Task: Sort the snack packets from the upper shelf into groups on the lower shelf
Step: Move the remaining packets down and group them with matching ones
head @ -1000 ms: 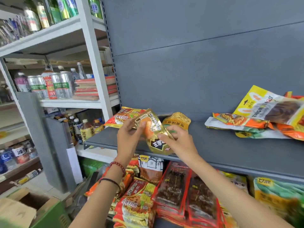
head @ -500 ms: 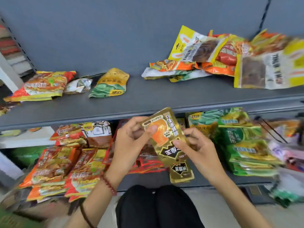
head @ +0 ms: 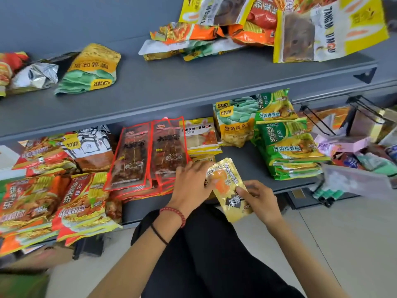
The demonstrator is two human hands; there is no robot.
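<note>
Both hands held the gold packet [head: 229,190] over the front of the lower shelf [head: 242,166]: the left hand [head: 191,183] gripped its upper edge and the right hand [head: 257,201] pinched its lower half under the thumb. The lower shelf already carried groups of red skewer packets [head: 148,155], green noodle packets [head: 287,143] and orange noodle packets [head: 81,203], so the sort was judged well advanced. Unsorted on the upper shelf [head: 193,82] lay a yellow-green packet [head: 90,67], a silver packet [head: 34,76] and a mixed heap [head: 257,29].

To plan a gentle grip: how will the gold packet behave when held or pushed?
Probably floppy: the gold packet looks thin between left hand and right hand. Likely light, as a pinch holds it. Its glossy film may slide.
</note>
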